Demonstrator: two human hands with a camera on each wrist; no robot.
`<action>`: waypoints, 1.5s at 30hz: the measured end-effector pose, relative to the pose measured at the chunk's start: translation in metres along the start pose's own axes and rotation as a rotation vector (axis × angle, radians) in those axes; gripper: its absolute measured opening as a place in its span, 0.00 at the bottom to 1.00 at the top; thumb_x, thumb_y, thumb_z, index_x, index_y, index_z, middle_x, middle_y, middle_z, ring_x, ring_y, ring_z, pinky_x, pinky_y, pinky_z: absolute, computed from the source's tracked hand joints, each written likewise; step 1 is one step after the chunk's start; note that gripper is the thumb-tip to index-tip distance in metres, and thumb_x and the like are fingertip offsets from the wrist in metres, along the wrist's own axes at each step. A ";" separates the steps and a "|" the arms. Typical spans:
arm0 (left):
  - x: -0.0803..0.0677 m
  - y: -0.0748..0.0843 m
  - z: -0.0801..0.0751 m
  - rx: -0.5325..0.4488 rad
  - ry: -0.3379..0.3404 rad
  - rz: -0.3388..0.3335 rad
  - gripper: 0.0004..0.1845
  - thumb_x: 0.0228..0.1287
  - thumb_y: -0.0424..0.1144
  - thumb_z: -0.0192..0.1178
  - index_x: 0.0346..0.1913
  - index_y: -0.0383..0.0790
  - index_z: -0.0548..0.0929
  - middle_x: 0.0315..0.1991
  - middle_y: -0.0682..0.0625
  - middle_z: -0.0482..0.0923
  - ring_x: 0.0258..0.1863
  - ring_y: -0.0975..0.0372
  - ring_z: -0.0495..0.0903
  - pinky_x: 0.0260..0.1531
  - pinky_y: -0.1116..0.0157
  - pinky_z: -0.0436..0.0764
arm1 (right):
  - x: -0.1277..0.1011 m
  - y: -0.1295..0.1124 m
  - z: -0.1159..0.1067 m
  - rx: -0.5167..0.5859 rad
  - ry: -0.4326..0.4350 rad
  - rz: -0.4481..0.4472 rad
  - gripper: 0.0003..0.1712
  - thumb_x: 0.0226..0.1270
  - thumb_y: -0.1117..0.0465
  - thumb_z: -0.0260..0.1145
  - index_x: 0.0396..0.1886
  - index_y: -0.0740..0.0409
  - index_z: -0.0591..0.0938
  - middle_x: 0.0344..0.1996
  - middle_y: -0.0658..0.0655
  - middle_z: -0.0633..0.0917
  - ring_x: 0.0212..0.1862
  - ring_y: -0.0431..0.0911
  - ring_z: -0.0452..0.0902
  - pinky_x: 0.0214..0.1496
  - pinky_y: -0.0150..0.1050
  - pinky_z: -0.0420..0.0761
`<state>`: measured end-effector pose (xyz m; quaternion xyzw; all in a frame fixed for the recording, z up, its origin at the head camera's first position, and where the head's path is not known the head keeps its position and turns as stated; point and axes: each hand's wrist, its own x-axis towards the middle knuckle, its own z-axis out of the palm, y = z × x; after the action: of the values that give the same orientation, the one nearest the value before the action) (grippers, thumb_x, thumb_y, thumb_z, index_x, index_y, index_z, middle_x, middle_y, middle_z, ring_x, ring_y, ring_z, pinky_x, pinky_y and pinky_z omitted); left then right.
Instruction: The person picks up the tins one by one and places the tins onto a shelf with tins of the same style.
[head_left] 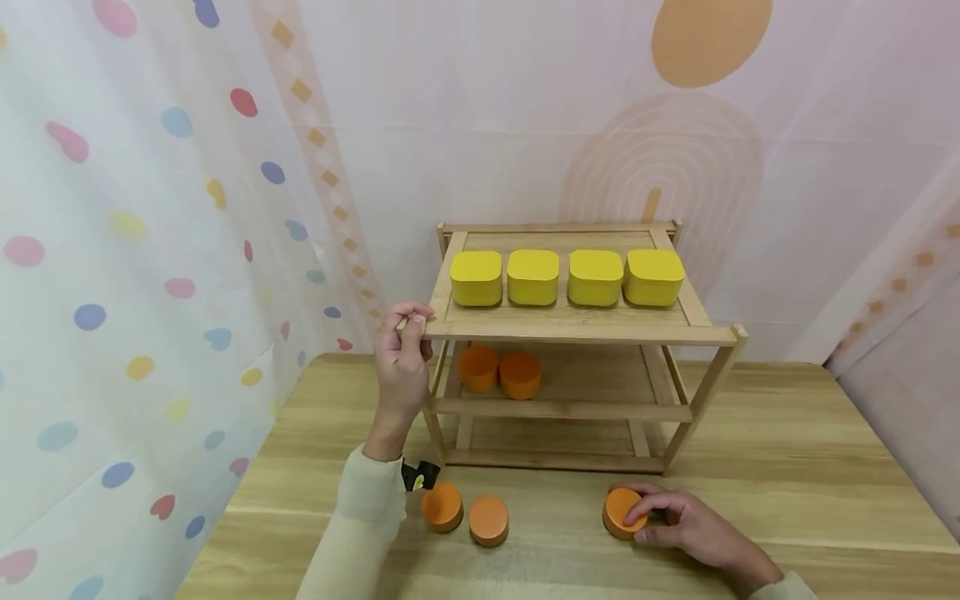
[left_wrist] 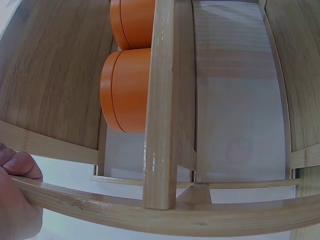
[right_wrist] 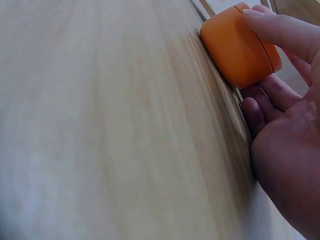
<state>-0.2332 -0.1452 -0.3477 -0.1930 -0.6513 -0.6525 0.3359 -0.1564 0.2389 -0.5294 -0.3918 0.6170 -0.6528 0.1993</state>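
Note:
My left hand (head_left: 401,367) grips the front left corner of a three-tier wooden shelf rack (head_left: 570,334), thumb on top of the rail. At the lower right, my right hand (head_left: 690,527) holds a round orange lidded container (head_left: 619,510) by its sides, low at the tabletop. The right wrist view shows thumb and fingers around this container (right_wrist: 232,47), with a seam near its lid. Two more orange containers (head_left: 489,522) stand on the table, in front of the rack's left side. In the left wrist view, two orange containers (left_wrist: 130,92) appear behind a wooden bar.
Several yellow rounded-square boxes (head_left: 533,279) line the rack's top tier. Two orange containers (head_left: 520,375) sit at the left of its middle tier. The rack stands on a wood-grain table (head_left: 810,450), with a patterned curtain (head_left: 480,125) behind and at the left.

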 end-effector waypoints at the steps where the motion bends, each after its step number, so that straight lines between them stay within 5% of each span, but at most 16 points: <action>1: 0.001 0.000 0.000 -0.006 -0.003 -0.001 0.13 0.74 0.35 0.45 0.41 0.25 0.74 0.15 0.51 0.63 0.15 0.62 0.61 0.16 0.72 0.63 | 0.000 -0.001 0.000 0.000 0.003 0.002 0.15 0.67 0.78 0.57 0.51 0.67 0.81 0.69 0.57 0.69 0.64 0.40 0.70 0.62 0.32 0.73; 17: 0.001 -0.001 0.001 -0.023 -0.010 0.020 0.13 0.74 0.34 0.44 0.40 0.25 0.74 0.13 0.50 0.61 0.14 0.65 0.60 0.15 0.72 0.61 | -0.001 0.002 0.001 0.008 0.029 0.005 0.14 0.66 0.79 0.58 0.46 0.66 0.83 0.68 0.62 0.70 0.67 0.39 0.67 0.62 0.32 0.73; 31: -0.001 0.000 0.000 -0.001 -0.010 0.015 0.12 0.74 0.33 0.44 0.41 0.26 0.74 0.12 0.52 0.61 0.14 0.65 0.61 0.16 0.72 0.63 | -0.001 0.003 0.004 -0.018 0.056 -0.005 0.13 0.65 0.76 0.61 0.46 0.65 0.84 0.66 0.57 0.73 0.66 0.38 0.70 0.59 0.30 0.75; 45: -0.002 0.000 -0.001 0.005 -0.019 0.004 0.12 0.76 0.33 0.43 0.42 0.26 0.74 0.12 0.53 0.61 0.14 0.65 0.61 0.17 0.72 0.64 | -0.003 0.000 0.006 -0.032 0.109 0.086 0.11 0.66 0.74 0.63 0.46 0.67 0.84 0.66 0.49 0.74 0.66 0.34 0.68 0.59 0.30 0.74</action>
<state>-0.2315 -0.1453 -0.3486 -0.1996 -0.6556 -0.6483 0.3316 -0.1502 0.2372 -0.5306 -0.3320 0.6535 -0.6541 0.1868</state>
